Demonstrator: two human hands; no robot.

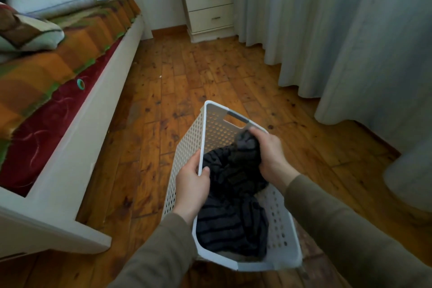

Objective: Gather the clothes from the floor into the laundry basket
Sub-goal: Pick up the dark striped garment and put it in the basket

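Observation:
A white perforated laundry basket [216, 124] is held up in front of me above the wooden floor. A dark striped garment [231, 213] fills its inside. My left hand [192, 184] grips the basket's left rim, thumb inside and fingers outside. My right hand [271, 154] is closed on a bunched part of the dark garment at the basket's right rim. Olive sleeves cover both forearms. No clothes show on the visible floor.
A bed [77, 110] with an orange striped blanket, pillows and a white frame runs along the left. A white drawer unit [210, 4] stands at the far wall. Pale curtains [327, 30] hang down the right side. Wooden floor [187, 72] stretches between them.

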